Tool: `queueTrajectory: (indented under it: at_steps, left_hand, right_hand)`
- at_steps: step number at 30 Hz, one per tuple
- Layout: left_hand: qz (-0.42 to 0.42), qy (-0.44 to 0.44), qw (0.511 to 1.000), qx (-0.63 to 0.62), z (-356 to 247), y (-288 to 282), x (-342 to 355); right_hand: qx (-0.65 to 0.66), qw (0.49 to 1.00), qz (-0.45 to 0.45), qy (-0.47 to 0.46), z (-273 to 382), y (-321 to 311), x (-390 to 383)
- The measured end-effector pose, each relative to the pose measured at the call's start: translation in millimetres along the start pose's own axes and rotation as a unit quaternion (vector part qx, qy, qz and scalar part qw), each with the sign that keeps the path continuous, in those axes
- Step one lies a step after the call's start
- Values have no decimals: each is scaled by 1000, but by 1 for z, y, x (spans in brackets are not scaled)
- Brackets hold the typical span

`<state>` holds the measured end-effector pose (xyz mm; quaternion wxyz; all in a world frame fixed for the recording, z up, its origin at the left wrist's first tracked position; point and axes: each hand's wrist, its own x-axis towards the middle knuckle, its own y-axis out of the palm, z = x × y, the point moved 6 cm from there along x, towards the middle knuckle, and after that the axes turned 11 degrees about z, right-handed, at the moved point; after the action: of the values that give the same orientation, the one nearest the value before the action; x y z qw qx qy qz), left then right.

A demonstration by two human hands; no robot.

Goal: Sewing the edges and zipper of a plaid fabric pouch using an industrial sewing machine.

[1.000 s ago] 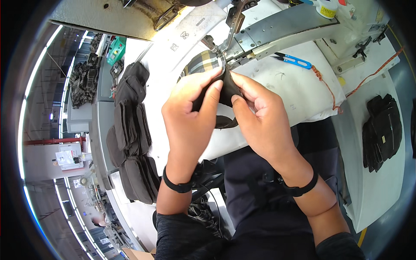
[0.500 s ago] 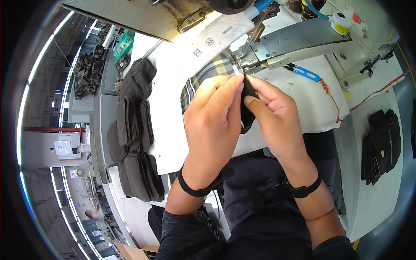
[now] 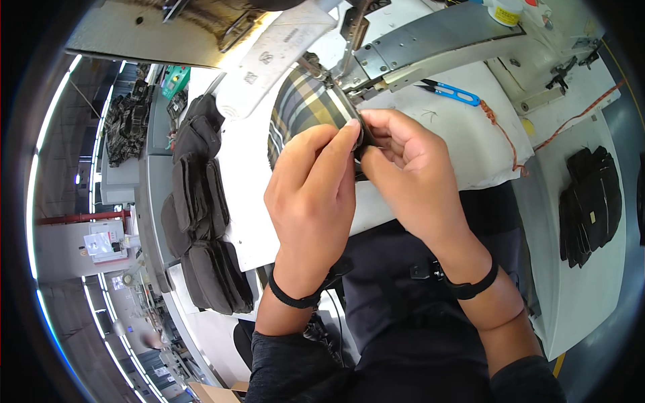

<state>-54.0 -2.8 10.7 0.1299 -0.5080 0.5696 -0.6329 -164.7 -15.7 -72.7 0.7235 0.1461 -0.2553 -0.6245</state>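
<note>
A plaid fabric piece [image 3: 306, 101] in grey, yellow and white lies under the sewing machine's needle area [image 3: 336, 77], with a pale band along its right edge. At its near end, my left hand [image 3: 312, 181] pinches the edge with thumb and fingers. My right hand [image 3: 416, 178], also closed, grips the dark cloth [image 3: 363, 142] joined there, right beside the left fingertips. Much of this dark cloth is hidden by my fingers. Both hands are just in front of the machine's metal arm [image 3: 430, 57].
Blue-handled thread snips [image 3: 458, 94] on an orange cord lie to the right on the white table [image 3: 430, 121]. Dark padded pouches [image 3: 201, 201] are piled at the left. Dark cloth pieces [image 3: 591, 208] are stacked at far right. A yellow-labelled container [image 3: 507, 12] stands beyond the machine.
The view has shifted, so the machine sits higher and further left. More plaid fabric shows past my left hand. Less dark cloth shows between my hands, which both keep their grip.
</note>
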Motion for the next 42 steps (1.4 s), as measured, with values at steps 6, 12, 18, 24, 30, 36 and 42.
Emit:
queueTrajectory:
  at_steps: [6,12,18,24,30,36,42]
  left_hand:
    - [-33,79,995,44,-5,-1,-8]
    - [-48,95,994,3,-3,-2,-8]
    - [-23,98,994,-40,3,-3,-10]
    - [-33,89,994,-58,16,-2,0]
    - [-36,103,993,-41,31,0,13]
    - [-4,71,997,-39,43,-3,29]
    - [19,45,998,-40,49,-5,28]
  right_hand:
    - [-145,989,-15,-22,11,-6,-16]
    - [-73,997,-6,-12,10,-8,-17]
    - [-57,998,-5,14,7,-5,-15]
    - [-46,999,5,28,8,0,-3]
    - [-33,999,-41,15,3,-1,17]
    - [-88,994,-63,-4,12,2,33]
    - [-154,986,-69,-17,11,7,34]
